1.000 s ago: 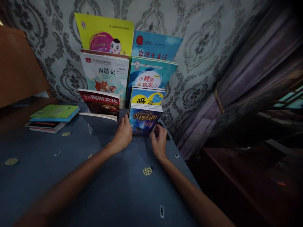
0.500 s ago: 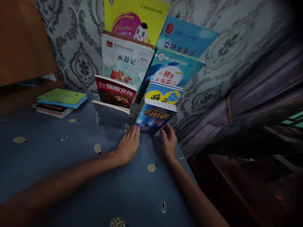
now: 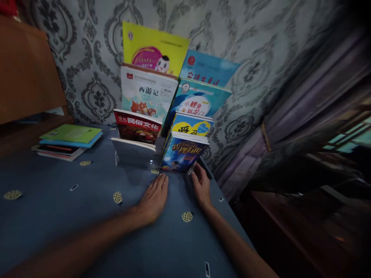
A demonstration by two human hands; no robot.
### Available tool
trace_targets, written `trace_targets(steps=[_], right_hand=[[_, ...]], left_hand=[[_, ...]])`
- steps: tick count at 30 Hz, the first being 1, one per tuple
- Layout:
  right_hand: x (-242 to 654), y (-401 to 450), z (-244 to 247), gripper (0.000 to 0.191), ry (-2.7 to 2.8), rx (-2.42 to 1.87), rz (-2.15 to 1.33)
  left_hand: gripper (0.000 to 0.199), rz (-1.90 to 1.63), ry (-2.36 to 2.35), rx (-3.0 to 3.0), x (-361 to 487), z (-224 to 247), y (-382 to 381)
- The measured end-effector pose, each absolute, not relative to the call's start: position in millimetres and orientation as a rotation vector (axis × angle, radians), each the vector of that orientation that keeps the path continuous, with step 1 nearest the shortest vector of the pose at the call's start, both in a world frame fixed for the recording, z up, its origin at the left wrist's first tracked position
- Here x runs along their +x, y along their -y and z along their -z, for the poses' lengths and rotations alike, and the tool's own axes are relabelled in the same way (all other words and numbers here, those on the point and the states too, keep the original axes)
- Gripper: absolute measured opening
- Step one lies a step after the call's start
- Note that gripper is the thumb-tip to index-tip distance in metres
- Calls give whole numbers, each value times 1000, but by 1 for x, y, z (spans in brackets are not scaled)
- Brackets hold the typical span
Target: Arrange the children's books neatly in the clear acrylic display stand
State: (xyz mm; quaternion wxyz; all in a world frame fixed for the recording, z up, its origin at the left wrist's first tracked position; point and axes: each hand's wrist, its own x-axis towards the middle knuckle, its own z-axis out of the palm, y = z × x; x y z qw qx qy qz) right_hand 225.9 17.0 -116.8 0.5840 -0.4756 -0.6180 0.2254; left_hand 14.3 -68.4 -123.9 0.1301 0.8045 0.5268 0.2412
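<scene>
The rack point(image 3: 155, 160) stands on the table point(image 3: 95, 220), its back toward the patterned wall point(image 3: 100, 90) and its right side near the table's right edge, which slants away past it. The blue book point(image 3: 182, 156) sits upright, tilted back, in the rack's front right place; the gray book point(image 3: 131, 153) fills the front left, with the red book point(image 3: 137, 129) behind it and taller books rising in steps behind both. The left hand point(image 3: 153, 199) is empty, fingers straight and together, low over the table just in front of the rack's middle. The right hand point(image 3: 200, 183) is at the rack's front right corner, thumb and fingers bent around it; whether they pinch it cannot be told. That hand has only a narrow strip of table outside it, while left of the rack a wide gap runs to the stack point(image 3: 69, 135). The curtain point(image 3: 246, 154) hangs beyond the table's right edge.
</scene>
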Motion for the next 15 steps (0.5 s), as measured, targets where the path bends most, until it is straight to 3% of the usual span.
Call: trace_targets(steps=[5, 15], right_hand=[[227, -18, 116, 57, 1418, -1108, -514], [221, -47, 78, 60, 1265, -958, -459]], left_hand=[[67, -747, -1525, 2355, 13, 121, 66], [75, -1401, -1467, 2110, 16, 71, 29]])
